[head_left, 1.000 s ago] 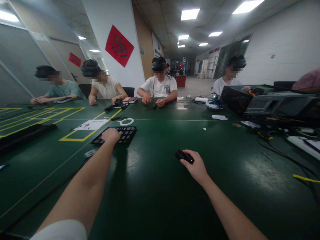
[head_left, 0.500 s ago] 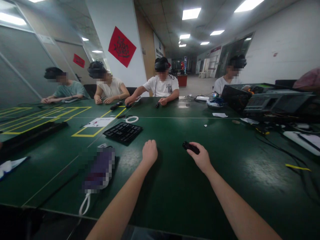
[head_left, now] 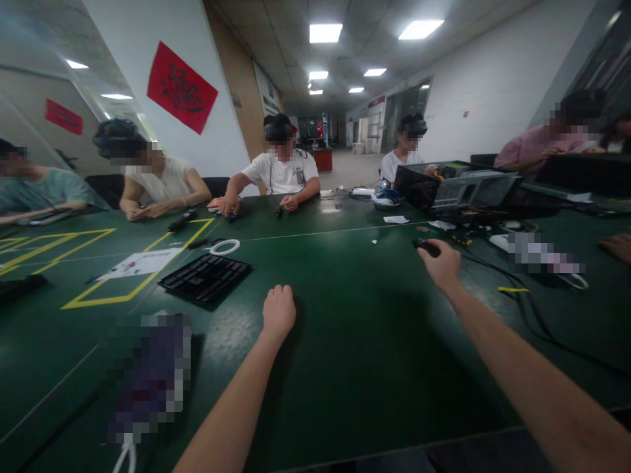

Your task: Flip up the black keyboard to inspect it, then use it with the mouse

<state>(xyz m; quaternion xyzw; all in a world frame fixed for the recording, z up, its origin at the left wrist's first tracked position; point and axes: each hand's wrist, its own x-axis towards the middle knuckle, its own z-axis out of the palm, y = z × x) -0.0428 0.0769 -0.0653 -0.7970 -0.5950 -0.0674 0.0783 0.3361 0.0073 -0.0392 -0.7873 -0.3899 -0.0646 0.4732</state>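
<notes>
In the head view my left hand (head_left: 279, 311) rests on the green table as a closed fist, knuckles up. Its curled fingers hide whatever might be inside. My right hand (head_left: 443, 266), farther to the right and a little farther forward, is closed on a small black oblong object (head_left: 426, 247). The thumb and fingers grip its near end and the far end sticks out to the left. Its exact kind is not clear. To the left of my fist lies a black gridded tray (head_left: 206, 278), with a white ring (head_left: 225, 247) just behind it.
A pixelated purple item (head_left: 152, 381) with a white strap lies at near left. A printed sheet (head_left: 140, 263) lies by yellow tape lines. On the right stand an open computer case (head_left: 456, 187) and black cables (head_left: 535, 322). Several people sit around the green table (head_left: 345, 368).
My right hand has moved to the right with the black object, away from my left fist. The view has turned right, bringing another person into sight. My left hand stays closed.
</notes>
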